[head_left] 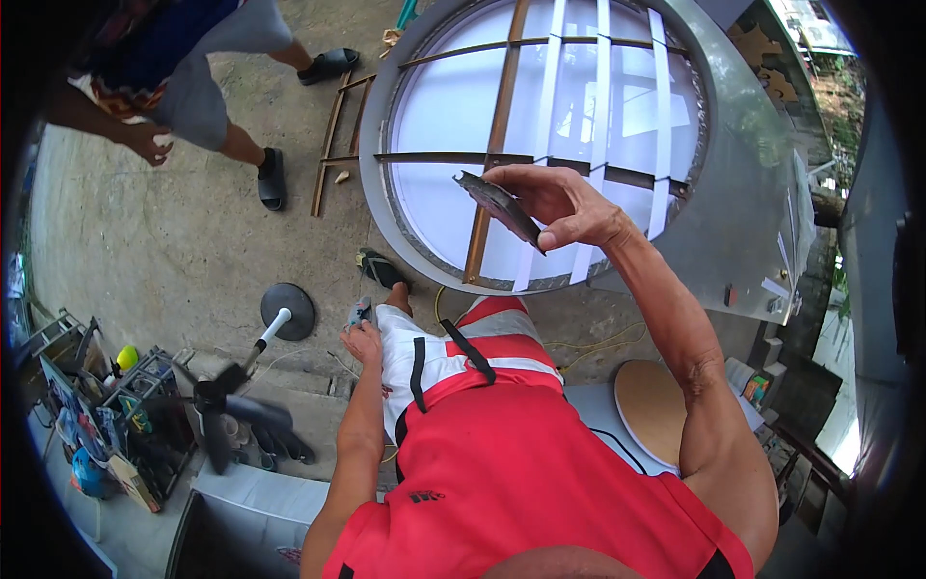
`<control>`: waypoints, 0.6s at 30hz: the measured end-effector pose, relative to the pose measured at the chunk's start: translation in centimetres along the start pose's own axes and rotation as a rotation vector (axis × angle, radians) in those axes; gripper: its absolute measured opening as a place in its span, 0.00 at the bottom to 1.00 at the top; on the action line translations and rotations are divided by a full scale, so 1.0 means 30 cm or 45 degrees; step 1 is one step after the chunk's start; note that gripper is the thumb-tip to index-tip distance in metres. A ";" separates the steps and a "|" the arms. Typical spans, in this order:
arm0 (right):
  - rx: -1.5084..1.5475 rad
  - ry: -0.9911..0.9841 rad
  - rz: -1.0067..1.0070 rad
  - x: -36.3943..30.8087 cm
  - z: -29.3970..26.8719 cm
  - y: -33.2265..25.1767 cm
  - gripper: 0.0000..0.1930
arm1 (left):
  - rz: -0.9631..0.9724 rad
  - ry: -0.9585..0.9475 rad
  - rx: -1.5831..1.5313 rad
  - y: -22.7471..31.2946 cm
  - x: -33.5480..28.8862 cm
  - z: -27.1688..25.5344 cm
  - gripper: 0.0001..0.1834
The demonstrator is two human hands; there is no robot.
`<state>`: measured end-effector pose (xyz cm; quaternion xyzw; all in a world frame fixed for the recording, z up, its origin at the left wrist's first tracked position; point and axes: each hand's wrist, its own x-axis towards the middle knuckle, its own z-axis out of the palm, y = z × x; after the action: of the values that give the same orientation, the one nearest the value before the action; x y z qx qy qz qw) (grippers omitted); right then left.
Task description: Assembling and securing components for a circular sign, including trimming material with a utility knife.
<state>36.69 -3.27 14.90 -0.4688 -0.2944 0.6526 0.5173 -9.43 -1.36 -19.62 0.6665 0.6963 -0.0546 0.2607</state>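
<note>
Grey metal rims the large round frame [372, 125], whose near edge curves close in front of the person's legs; to its right a grey metal surface [748, 169] takes up the space, while to the left a broad stretch of concrete floor [193, 241] lies open between a blurred-bladed fan [287, 307] and a co-worker's sandalled feet [273, 181]. Close by the frame's far left edge, a small rusty bar assembly [329, 145] lies on the ground. Inside the rim, a glossy white panel [444, 106] shows beneath brown bars [503, 101] that cross one another, with pale strips [602, 96] running near to far on the right. Above the near part of this frame, tilted with its left end farther off, is a dark flat piece [502, 207], narrow and elongated, its left end notched. The right hand [559, 207] pinches it lengthwise, thumb at the near right end and curved fingers toward the far left one. The left hand [363, 344] hangs low beside white shorts [400, 352], fingers partly bent; whether it grips anything cannot be told.
</note>
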 end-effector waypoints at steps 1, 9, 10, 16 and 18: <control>0.054 0.016 -0.036 -0.073 0.004 0.002 0.48 | 0.055 -0.005 0.009 -0.010 -0.020 0.009 0.23; 0.574 0.178 -0.315 -0.885 -0.175 0.250 0.50 | -0.191 0.010 0.316 0.177 -0.321 0.039 0.23; 0.593 0.226 -0.371 -1.013 -0.220 0.303 0.50 | -0.033 -0.008 0.383 0.201 -0.375 0.045 0.23; 0.674 1.072 -0.429 -1.743 -0.310 0.663 0.46 | 0.656 -0.249 0.516 0.353 -0.526 0.156 0.26; 0.484 1.500 -0.382 -1.955 -0.364 0.774 0.43 | 0.790 -0.407 0.520 0.487 -0.544 0.225 0.27</control>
<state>38.90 -66.91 8.53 -0.6028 0.0981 0.2466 0.7525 6.12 -17.36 -14.34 0.8662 0.3876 -0.2135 0.2320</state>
